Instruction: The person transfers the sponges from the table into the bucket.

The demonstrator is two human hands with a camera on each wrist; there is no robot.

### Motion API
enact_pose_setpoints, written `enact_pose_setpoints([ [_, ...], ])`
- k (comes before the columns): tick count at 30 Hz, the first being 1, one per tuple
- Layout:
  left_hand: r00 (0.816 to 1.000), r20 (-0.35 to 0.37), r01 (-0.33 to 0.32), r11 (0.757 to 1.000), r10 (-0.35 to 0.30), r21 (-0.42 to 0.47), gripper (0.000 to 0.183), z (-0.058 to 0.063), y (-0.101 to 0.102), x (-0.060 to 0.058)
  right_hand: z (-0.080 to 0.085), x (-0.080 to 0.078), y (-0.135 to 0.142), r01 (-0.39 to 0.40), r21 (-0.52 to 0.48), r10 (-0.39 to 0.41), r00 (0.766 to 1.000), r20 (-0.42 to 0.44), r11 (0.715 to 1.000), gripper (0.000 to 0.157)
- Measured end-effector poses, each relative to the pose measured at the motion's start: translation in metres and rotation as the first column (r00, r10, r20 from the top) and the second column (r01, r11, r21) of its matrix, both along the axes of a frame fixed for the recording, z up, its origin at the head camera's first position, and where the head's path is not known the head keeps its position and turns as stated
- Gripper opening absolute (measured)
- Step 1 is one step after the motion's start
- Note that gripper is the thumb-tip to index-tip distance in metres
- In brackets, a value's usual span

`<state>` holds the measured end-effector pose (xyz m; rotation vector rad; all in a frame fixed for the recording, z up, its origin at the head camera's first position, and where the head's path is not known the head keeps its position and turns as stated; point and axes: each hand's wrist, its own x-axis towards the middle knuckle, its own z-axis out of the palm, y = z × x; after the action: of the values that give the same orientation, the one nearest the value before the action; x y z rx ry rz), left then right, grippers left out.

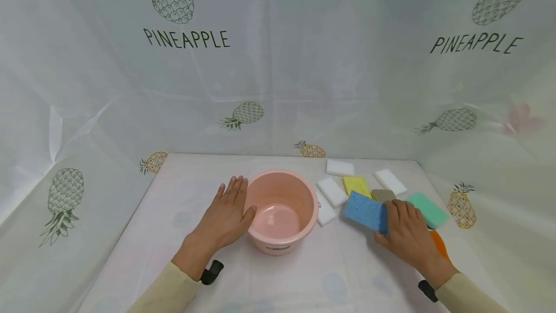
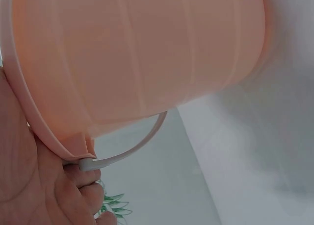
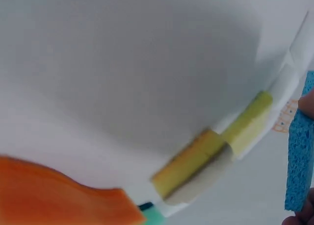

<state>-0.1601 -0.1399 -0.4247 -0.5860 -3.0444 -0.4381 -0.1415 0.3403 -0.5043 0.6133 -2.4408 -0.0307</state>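
Nearby, the right hand [image 1: 407, 233] pinches a blue sponge [image 1: 364, 210] above the table [image 1: 278, 284], while the left hand [image 1: 225, 216] rests, straight-fingered, against a pink bucket [image 1: 282, 185]. Beyond the blue sponge lie a yellow sponge [image 1: 356, 185] and, farther, a white sponge [image 1: 340, 167].

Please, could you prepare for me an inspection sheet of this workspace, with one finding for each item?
Surface: table, pale, with faint spots.
Job's things: bucket upright; blue sponge in hand.
Clutter: right of the bucket, white blocks, yellow sponge, brownish block, green block; orange item, partly hidden in the head view.
Hands: left hand touches the bucket's rim, fingers straight; right hand grips the blue sponge.
Cables: nothing seen.
Surroundings: pineapple-print sheet behind and at both sides.
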Motion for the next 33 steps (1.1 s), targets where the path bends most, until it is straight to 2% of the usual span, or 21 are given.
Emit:
enact_pose_setpoints([
  [5,1.0,-0.011,0.008,1.0,-0.008,0.001,0.075,0.001,0.001,0.0,0.012,-0.016,-0.005,-0.058,0.026,0.059,0.998,-0.029,0.998,0.079],
  [17,1.0,-0.015,0.006,1.0,-0.006,-0.024,0.076,-0.003,0.001,-0.002,0.041,-0.048,-0.02,-0.117,0.074,0.125,0.986,-0.113,0.99,0.069],
  [22,0.999,-0.038,-0.004,1.0,0.002,-0.028,0.072,-0.001,0.001,-0.001,0.058,-0.059,-0.031,-0.113,0.075,0.121,0.986,-0.116,0.991,0.072],
  [29,0.998,-0.054,-0.019,1.0,0.017,-0.022,0.069,0.001,0.001,-0.001,0.085,-0.071,-0.06,-0.136,0.031,0.138,0.986,-0.089,0.99,0.071],
  [33,0.999,-0.042,-0.02,1.0,0.019,-0.023,0.069,0.001,0.001,-0.002,0.101,-0.073,-0.085,-0.182,-0.003,0.182,0.981,-0.067,0.983,0.071],
])
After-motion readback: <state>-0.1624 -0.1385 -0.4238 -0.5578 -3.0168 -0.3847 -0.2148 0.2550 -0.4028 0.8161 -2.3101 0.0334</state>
